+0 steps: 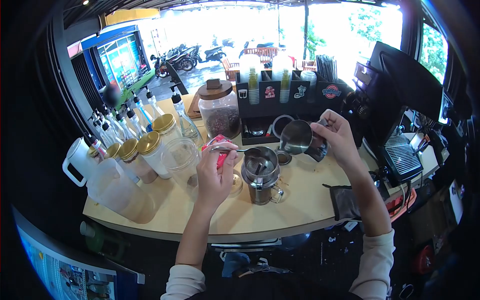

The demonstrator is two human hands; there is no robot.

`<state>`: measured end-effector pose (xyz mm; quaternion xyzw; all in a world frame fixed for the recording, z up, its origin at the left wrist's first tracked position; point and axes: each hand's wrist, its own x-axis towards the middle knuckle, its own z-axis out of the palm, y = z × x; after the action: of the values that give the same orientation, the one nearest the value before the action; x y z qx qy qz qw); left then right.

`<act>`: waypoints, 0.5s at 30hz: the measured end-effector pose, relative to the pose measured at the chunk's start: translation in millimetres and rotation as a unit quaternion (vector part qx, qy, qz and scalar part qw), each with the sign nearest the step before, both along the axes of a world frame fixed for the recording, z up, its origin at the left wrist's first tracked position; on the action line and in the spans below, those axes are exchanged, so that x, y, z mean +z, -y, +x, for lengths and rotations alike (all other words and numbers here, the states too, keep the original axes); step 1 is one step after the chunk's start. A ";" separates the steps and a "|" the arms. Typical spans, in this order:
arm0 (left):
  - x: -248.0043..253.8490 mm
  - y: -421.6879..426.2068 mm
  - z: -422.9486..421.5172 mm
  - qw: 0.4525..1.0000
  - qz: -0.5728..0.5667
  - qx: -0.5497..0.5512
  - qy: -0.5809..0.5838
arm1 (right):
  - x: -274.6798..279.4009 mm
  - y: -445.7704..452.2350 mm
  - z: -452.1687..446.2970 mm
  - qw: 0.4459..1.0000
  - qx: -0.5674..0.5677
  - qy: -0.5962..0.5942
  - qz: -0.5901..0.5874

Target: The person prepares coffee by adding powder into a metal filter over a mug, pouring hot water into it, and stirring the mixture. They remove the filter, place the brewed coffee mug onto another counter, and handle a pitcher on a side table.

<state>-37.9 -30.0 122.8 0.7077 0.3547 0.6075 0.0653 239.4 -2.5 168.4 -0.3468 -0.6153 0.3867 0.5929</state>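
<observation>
My left hand (217, 172) is closed on the handle of a metal spoon (241, 150), whose tip reaches over the rim of a metal drip coffee filter (261, 171). That filter sits on top of a glass mug (259, 196) holding something brown. Dark specks show inside the filter. Higher up and to the right, my right hand (339, 136) grips a stainless steel pitcher (296, 138) by its handle side, tilted with its mouth toward the left. Its contents cannot be made out. Behind my left hand are a red packet (220, 142) and a clear plastic container (180, 157).
At the left stand gold-lidded jars (149, 144), pump bottles (186, 120) and a plastic jug (120, 192). A wood-lidded jar (220, 117) of dark beans and a black cup organizer (315, 102) line the back. At right are a dark cloth (345, 202) and a black machine (402, 152).
</observation>
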 end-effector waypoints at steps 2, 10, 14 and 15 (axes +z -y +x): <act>-1.7 0.3 -0.4 1.000 0.008 0.006 0.006 | -22.3 -5.8 17.7 1.000 -0.011 -0.019 -0.015; -6.7 2.1 3.0 0.999 0.027 0.015 0.037 | -124.1 -10.9 53.5 0.976 -0.070 -0.165 -0.122; -7.6 1.8 6.2 0.998 0.045 0.019 0.031 | -174.9 -18.9 63.4 0.957 -0.079 -0.238 -0.146; -8.2 1.6 7.1 0.998 0.046 0.021 0.030 | -183.4 -19.4 63.5 0.951 -0.062 -0.263 -0.151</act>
<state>-30.8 -31.6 114.6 0.6838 0.3387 0.6456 0.0308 302.9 17.0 -15.0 -0.3559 -0.3494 0.5153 0.6969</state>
